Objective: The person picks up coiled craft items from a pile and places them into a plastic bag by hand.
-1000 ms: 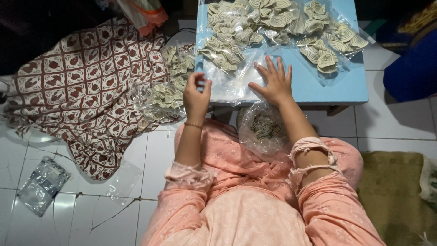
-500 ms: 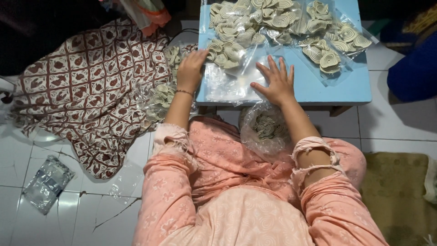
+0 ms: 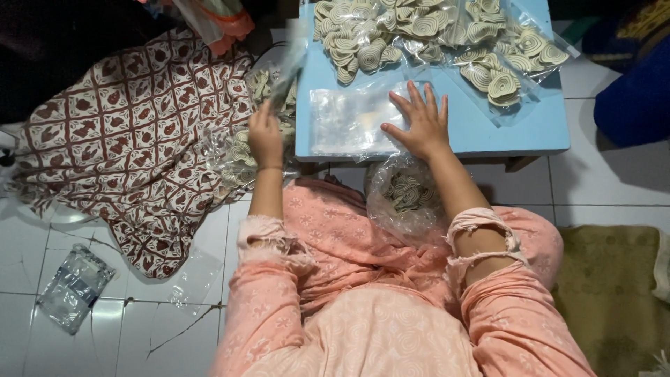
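Fingers (image 3: 427,105) of the right hand (image 3: 419,129) lie spread and flat, pressing down on a stack of empty clear plastic bags (image 3: 349,122) that sits on the light blue counter (image 3: 530,129) near its front edge. Those of the left hand (image 3: 266,138) are closed around a blurred, filled packet (image 3: 287,73) raised just off the counter's left edge; the blur makes its contents hard to read.

By size, the brown and cream patterned cloth (image 3: 118,146) covers the floor on the left, its upper edge lost in shadow. The counter comes next, cut off at the top of the view. Across its far half lie clear packets of pale spiral snacks (image 3: 433,35), overlapping so that single packets are hard to separate, and several are cropped by the frame. A loose heap of similar packets (image 3: 241,150) rests on the cloth just left of the counter, partly hidden behind the left hand and wrist. A clear bag holding a few spirals (image 3: 407,195) sits in the person's lap, under the right forearm and partly tucked beneath the counter's edge. A small crumpled plastic bag (image 3: 73,286) lies on the white tiled floor (image 3: 125,335), well apart from the rest. The dark blue shape (image 3: 638,91) at far right is too cropped to identify.
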